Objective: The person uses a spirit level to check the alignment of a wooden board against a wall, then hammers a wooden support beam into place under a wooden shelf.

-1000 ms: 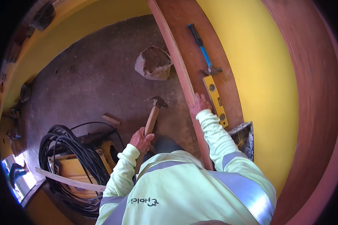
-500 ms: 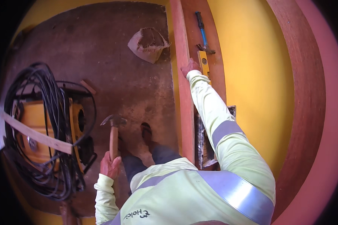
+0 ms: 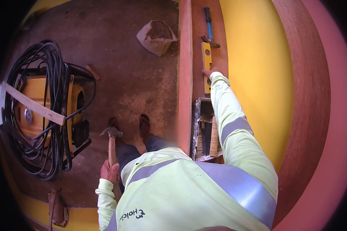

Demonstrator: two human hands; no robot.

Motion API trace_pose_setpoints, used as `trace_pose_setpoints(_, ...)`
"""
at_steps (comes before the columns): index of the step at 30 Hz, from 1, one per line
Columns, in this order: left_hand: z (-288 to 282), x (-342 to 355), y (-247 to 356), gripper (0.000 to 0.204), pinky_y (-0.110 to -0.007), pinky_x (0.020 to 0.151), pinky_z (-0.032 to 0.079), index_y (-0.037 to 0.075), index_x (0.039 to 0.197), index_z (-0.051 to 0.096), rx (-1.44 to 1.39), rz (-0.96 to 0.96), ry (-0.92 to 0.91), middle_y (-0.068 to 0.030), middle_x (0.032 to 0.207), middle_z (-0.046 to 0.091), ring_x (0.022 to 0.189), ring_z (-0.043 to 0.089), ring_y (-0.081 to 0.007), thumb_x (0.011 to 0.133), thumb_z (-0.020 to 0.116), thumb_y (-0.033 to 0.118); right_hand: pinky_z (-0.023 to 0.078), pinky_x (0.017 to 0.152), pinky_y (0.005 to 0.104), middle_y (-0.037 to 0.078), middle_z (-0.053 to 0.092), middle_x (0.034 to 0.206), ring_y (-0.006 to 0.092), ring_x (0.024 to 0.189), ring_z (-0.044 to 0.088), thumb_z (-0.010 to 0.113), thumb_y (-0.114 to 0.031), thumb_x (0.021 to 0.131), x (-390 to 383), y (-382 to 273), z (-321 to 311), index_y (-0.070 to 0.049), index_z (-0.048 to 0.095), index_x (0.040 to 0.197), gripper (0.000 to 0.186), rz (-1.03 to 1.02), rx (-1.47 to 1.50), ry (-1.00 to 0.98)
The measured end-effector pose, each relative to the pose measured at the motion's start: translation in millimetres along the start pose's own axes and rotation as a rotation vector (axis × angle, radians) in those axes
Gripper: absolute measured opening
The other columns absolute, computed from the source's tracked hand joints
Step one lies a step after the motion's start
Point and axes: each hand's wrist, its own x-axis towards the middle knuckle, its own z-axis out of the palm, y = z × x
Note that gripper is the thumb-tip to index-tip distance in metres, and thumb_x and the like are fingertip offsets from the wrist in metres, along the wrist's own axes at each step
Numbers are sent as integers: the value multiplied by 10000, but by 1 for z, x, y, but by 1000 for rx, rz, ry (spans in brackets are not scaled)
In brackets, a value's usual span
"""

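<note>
Your left hand (image 3: 110, 172) wraps the wooden-handled claw hammer (image 3: 112, 151); your right hand (image 3: 213, 72) touches the yellow bar-shaped spirit level (image 3: 206, 57) on the reddish-brown ledge (image 3: 196, 23), finger closure unclear, and shoving forward could knock the blue-handled hammer (image 3: 209, 29).

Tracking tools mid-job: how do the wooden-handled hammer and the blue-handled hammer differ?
The wooden-handled hammer is in the left hand; the blue-handled hammer lies on the red-brown ledge. The wooden-handled hammer's handle is plain wood; the blue-handled hammer's has a black grip. The first's head points away from the wearer, the second's toward. Both have metal heads.
</note>
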Motion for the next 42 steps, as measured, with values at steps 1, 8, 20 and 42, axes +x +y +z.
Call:
trace_pose_setpoints(1,-3,-1,5,261,-337,373,435,-10,899,501,30,9,9,-95,613,545,399,540,-187,809,610,209,432,975,426,273,551,1215,379,1135,548,737,-493,644,-5,1,6,54,426,1284,898,-55,-47,110)
trace_pose_setpoints(8,-11,4,22,275,-346,392,448,-10,879,504,71,44,60,-115,632,552,408,550,-213,795,615,228,490,834,416,227,634,1040,323,928,626,652,-474,620,23,13,-16,39,614,1104,706,-153,353,-26)
trace_pose_setpoints(20,-17,24,16,307,-357,390,443,-4,880,498,234,220,35,-117,640,554,430,567,-222,803,622,266,504,712,413,167,665,779,334,741,653,753,-541,663,-199,36,23,15,631,871,606,-375,256,363)
trace_pose_setpoints(42,-21,32,-33,265,-356,441,459,12,903,496,173,143,14,-112,690,556,505,568,-215,805,628,220,523,792,445,233,664,933,381,882,651,732,-483,678,-258,56,75,-20,639,921,531,-259,-290,167)
